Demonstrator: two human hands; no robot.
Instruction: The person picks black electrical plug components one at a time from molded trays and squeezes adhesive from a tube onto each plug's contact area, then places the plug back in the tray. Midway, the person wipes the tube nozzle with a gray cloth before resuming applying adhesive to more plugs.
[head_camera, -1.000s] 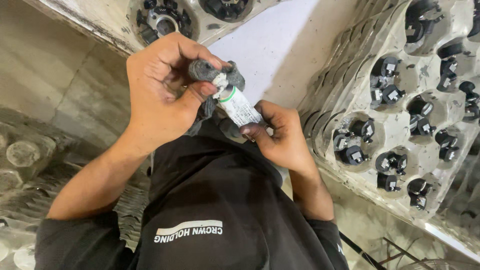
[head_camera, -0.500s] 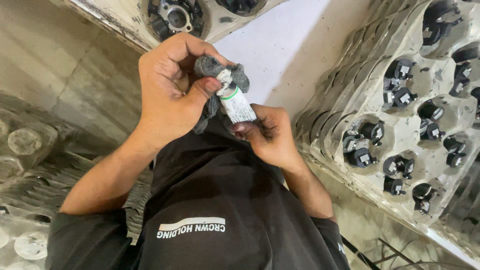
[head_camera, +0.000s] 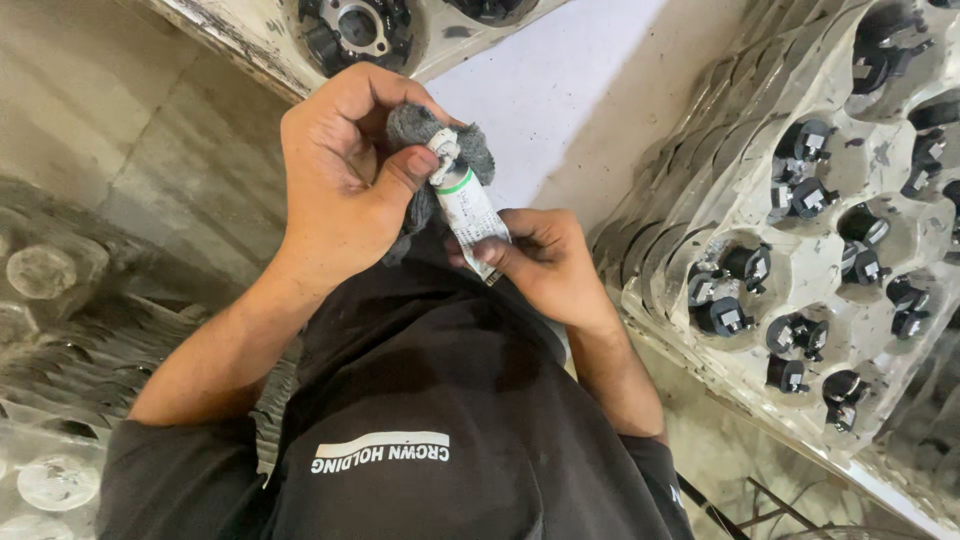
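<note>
Since a moment ago both hands have crept slightly toward 12 o'clock. Right hand (head_camera: 550, 265) grips the white tube (head_camera: 470, 210); left hand (head_camera: 340, 180) pinches grey cloth (head_camera: 440, 135) over its cap, largely hiding it. At 3 o'clock, the tray (head_camera: 830, 270) of black parts runs off-frame.

A factory workshop: moulded plastic trays (head_camera: 800, 330) full of small black parts (head_camera: 725, 315), bare concrete floor (head_camera: 110, 130)

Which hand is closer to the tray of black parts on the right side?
Right. The right hand, holding the small white tube, sits just beside the clear tray; the left hand, with the grey cloth, is farther away.
</note>
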